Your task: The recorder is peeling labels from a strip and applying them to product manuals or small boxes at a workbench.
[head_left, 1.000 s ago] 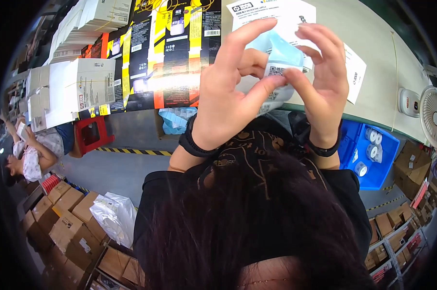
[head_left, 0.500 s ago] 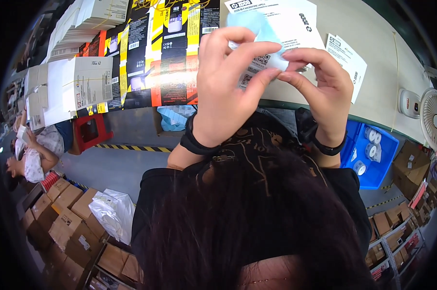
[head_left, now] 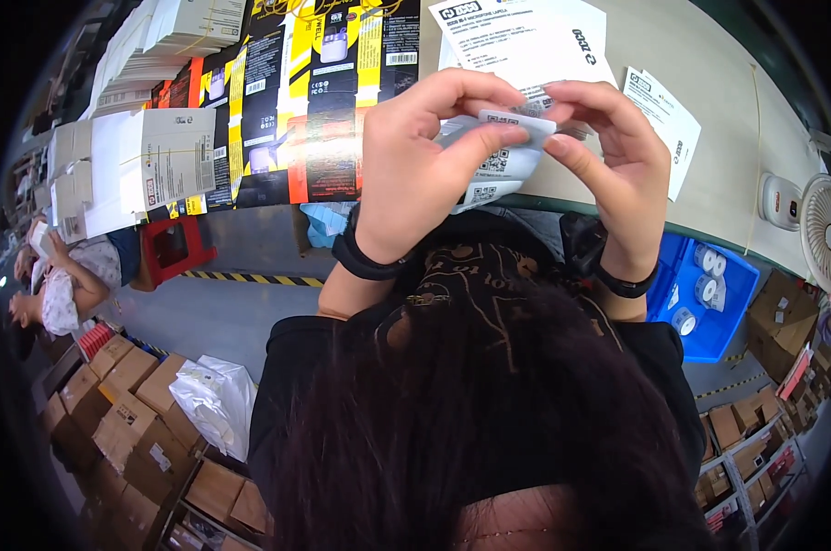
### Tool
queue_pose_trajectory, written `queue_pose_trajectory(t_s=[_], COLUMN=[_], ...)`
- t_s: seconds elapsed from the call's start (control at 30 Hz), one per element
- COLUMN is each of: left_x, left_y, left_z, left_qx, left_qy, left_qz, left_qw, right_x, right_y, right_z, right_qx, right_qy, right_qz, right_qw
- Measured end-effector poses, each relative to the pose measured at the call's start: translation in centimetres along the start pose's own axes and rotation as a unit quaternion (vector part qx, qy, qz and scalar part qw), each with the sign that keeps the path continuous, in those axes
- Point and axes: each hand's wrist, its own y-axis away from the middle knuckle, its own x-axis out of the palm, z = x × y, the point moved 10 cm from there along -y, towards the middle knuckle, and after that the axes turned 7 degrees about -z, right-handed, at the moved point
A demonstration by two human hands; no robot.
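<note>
My left hand [head_left: 411,170] is closed on a strip of white labels [head_left: 516,163] printed with black square codes, its thumb pressed on the printed face. Opposite it, my right hand [head_left: 622,161] has thumb and fingers curled in at the strip's upper right edge. Whether a loose label sits between those right fingertips is too small to make out. Just beyond my hands lie flat white printed cardboard pieces [head_left: 548,46] on the table. More such white printed pieces [head_left: 663,119] lie to the right.
Flat black-and-yellow printed box sheets [head_left: 333,83] cover the table's left, beside banded white carton stacks [head_left: 178,151]. A small fan [head_left: 821,225] stands far right. Below the table edge are a blue bin [head_left: 728,321] with label rolls and a red stool [head_left: 178,253]. Another person [head_left: 84,275] is at left.
The strip has turned from its light blue side to its printed face and come lower. My left hand has shifted slightly left; my right fingers have moved up to the strip's edge.
</note>
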Motion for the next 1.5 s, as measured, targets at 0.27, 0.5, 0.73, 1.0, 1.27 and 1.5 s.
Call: queue_pose_trajectory(t_s=[0.27, 0.5, 0.73, 1.0, 1.27, 1.5], left_x=[0.0, 0.8, -1.2, 0.6, 1.8, 2.8], left_y=[0.8, 0.7, 0.9, -0.4, 0.6, 1.1], left_z=[1.8, -0.4, -0.2, 0.5, -0.6, 1.8], left_qx=[-0.090, 0.002, 0.058, 0.075, 0.157, 0.116], left_qy=[-0.097, -0.177, -0.202, -0.227, -0.339, -0.441], left_qz=[-0.002, 0.075, -0.048, 0.041, 0.115, 0.174], left_qw=[0.991, 0.981, 0.976, 0.970, 0.920, 0.873], right_x=[-1.0, -8.2, -8.4, -8.8, -5.7, -3.1], right_y=[0.0, -1.9, -2.6, 0.3, -1.7, -2.3], right_z=[-1.8, -0.5, -4.0, -5.4, -4.2, -6.6], right_qx=[0.065, 0.007, 0.022, 0.106, 0.157, 0.228], right_qy=[-0.063, -0.096, -0.127, -0.138, -0.021, 0.070], right_qz=[-0.034, -0.173, -0.232, -0.239, -0.159, -0.124], right_qw=[0.995, 0.980, 0.964, 0.955, 0.974, 0.963])
